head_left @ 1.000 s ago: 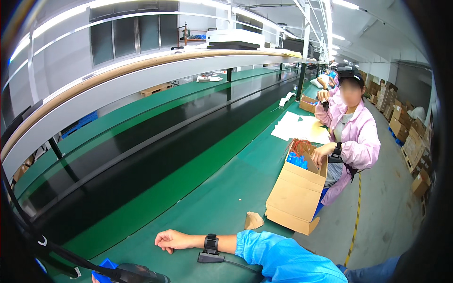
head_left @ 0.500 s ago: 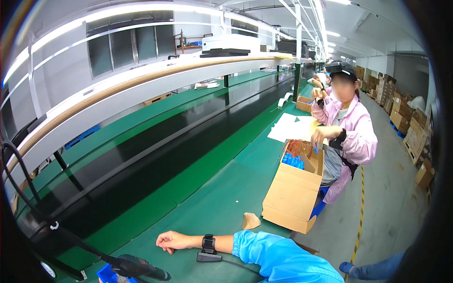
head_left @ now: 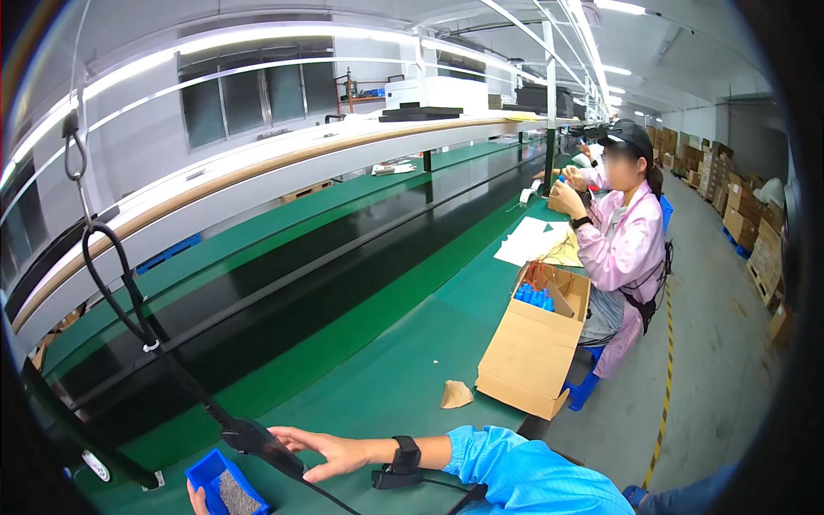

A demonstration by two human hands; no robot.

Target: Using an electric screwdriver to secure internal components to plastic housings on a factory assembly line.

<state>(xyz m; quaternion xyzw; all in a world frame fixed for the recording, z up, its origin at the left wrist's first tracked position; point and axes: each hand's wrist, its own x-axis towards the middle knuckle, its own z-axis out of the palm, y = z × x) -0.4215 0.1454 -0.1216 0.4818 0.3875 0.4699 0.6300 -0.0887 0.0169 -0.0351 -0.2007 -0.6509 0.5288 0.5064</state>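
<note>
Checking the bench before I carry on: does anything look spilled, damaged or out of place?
A torn-looking brown scrap lies loose on the green bench beside the open carton, with a small pale speck nearby. Both look like stray debris, since neither sits in a container. I see no spill by the blue tray.

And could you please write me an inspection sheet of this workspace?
Surface: green bench, bearing white papers and an open carton.
Job's things: black tool; blue tray holding small grey pieces.
Clutter: torn cardboard scrap near the carton.
Hands: right hand open at the tool, contact unclear; left hand at the tray's left side, mostly out of frame.
Cables: black cable leading up from the tool, looped higher up.
Surroundings: co-worker in pink, seated; stacked boxes beyond the aisle.
</note>
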